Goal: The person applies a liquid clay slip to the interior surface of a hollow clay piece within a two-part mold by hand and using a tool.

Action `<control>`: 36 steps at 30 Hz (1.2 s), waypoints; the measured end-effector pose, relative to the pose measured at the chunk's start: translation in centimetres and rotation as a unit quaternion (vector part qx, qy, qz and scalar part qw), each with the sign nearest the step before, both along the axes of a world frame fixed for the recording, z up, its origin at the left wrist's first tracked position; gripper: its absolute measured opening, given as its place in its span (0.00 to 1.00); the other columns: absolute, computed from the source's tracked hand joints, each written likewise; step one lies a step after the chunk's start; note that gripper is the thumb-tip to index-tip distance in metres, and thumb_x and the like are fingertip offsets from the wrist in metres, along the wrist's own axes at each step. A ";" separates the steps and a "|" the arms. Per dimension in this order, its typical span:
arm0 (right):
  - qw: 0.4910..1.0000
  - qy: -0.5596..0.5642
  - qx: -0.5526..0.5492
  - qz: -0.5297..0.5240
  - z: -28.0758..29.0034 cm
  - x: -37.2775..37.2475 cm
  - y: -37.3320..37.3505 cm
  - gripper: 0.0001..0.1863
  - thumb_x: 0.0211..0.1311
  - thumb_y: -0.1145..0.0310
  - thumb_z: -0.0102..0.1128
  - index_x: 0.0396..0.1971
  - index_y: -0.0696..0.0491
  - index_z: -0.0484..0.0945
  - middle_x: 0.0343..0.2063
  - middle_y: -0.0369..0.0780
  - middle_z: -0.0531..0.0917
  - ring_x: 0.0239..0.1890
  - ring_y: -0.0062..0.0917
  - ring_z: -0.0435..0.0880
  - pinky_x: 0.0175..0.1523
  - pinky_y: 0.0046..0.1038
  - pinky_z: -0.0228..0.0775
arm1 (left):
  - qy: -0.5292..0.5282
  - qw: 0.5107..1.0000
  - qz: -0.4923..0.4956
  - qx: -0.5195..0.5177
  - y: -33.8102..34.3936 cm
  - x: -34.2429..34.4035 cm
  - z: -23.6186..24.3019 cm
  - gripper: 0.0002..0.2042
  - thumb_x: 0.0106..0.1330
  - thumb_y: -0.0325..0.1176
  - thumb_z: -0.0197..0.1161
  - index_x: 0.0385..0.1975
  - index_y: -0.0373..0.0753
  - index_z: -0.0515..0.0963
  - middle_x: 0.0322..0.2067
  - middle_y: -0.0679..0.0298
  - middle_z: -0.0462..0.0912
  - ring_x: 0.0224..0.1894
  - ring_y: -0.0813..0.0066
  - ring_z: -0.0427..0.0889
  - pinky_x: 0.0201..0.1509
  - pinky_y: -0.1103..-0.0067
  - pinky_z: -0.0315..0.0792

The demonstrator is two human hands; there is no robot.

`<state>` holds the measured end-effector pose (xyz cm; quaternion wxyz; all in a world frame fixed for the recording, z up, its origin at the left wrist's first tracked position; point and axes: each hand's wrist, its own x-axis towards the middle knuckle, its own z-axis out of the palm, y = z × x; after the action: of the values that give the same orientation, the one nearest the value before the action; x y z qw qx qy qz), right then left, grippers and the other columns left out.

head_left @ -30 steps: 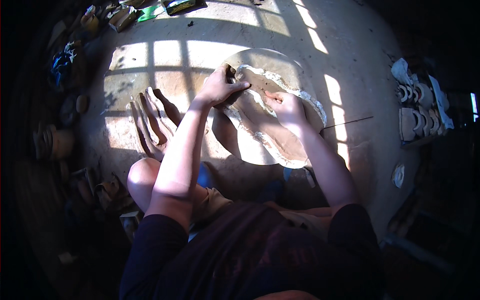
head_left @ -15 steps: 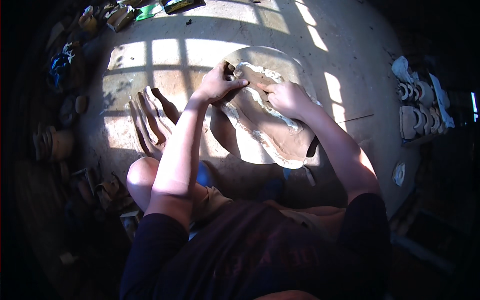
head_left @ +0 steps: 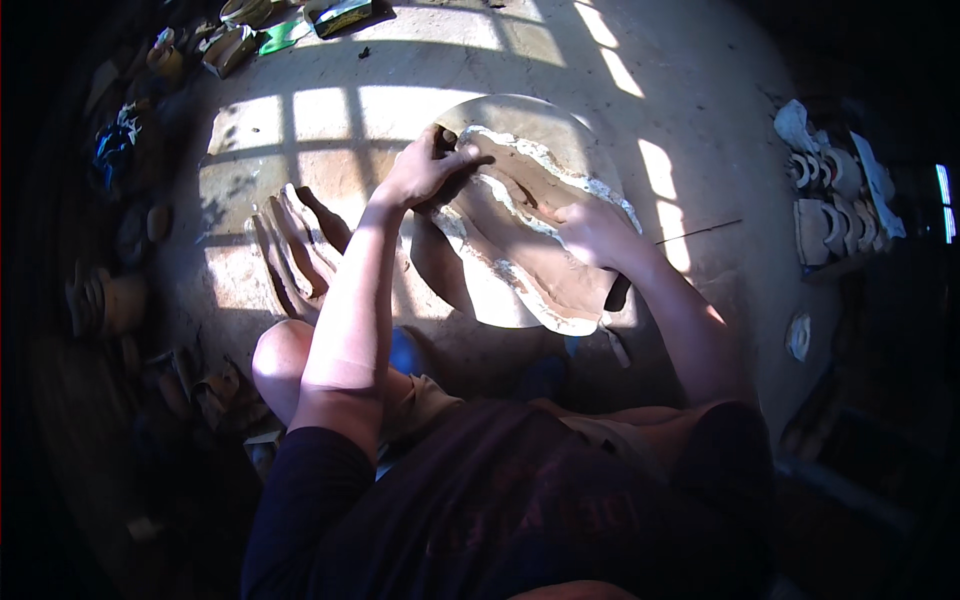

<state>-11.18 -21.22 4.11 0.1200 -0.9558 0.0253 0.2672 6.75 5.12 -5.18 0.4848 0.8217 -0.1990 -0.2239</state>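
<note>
A round pale board [head_left: 545,120] lies before me with a long, wavy clay mould [head_left: 540,260] on it, its raised edges crusted white. My left hand [head_left: 420,175] is closed on the mould's upper left end, thumb over the edge beside a dark lump; its fingertips are partly hidden. My right hand [head_left: 595,230] rests lower, in the middle channel, with a fingertip on the brown clay and other fingers curled; whether it holds anything is hidden. A small trowel-like tool [head_left: 618,348] lies below the board, and a thin rod [head_left: 700,230] lies to the right.
Wavy clay strips [head_left: 298,225] lie left of the board. Curved mould pieces [head_left: 835,230] are stacked at the right. Pots [head_left: 120,300], a blue bundle [head_left: 110,145] and boxes [head_left: 335,15] line the left and back. Sunlit window patterns fall across the concrete floor [head_left: 680,100].
My right hand has slid down and to the right along the channel since half a second ago, its forearm shifting with it. My left hand keeps its grip. The view has shifted slightly.
</note>
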 end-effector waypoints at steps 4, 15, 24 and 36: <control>0.984 0.071 -0.160 0.033 3.9 0.5 2.0 0.19 0.68 0.64 0.57 0.53 0.50 0.89 0.38 0.51 0.88 0.41 0.45 0.88 0.50 0.43 0.79 | -0.034 0.996 0.073 -0.049 0.9 -0.4 0.0 0.20 0.78 0.44 0.62 0.57 0.31 0.75 0.46 0.37 0.86 0.54 0.39 0.85 0.57 0.59 0.76; 0.867 -0.493 -0.052 0.050 6.8 -15.6 0.6 0.11 0.59 0.68 0.74 0.40 0.56 0.88 0.40 0.40 0.88 0.47 0.35 0.88 0.52 0.35 0.84 | 0.174 0.886 -0.359 -0.237 -11.3 -17.4 11.6 0.22 0.85 0.43 0.51 0.42 0.29 0.85 0.34 0.59 0.89 0.39 0.73 0.85 0.51 0.77 0.75; 0.550 -0.511 -0.197 -0.630 11.4 -52.3 -1.9 0.16 0.71 0.59 0.66 0.49 0.54 0.88 0.47 0.48 0.90 0.49 0.43 0.89 0.56 0.40 0.81 | 0.058 0.944 -0.287 -0.150 -14.3 -16.2 10.7 0.24 0.84 0.53 0.51 0.48 0.39 0.87 0.34 0.71 0.86 0.31 0.87 0.71 0.37 0.84 0.63; 0.365 0.200 -0.267 -0.869 -5.3 -97.0 14.8 0.33 0.68 0.40 0.59 0.63 0.49 0.82 0.63 0.50 0.81 0.67 0.46 0.80 0.69 0.47 0.73 | -0.087 0.941 -0.301 -0.125 -15.8 -18.1 16.3 0.23 0.83 0.52 0.54 0.55 0.37 0.85 0.37 0.69 0.85 0.34 0.83 0.71 0.43 0.81 0.66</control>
<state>-108.17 -6.42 -1.17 0.0154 -0.3057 0.9353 0.1778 -11.35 -10.69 11.12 0.4746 0.6723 -0.5049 -0.2605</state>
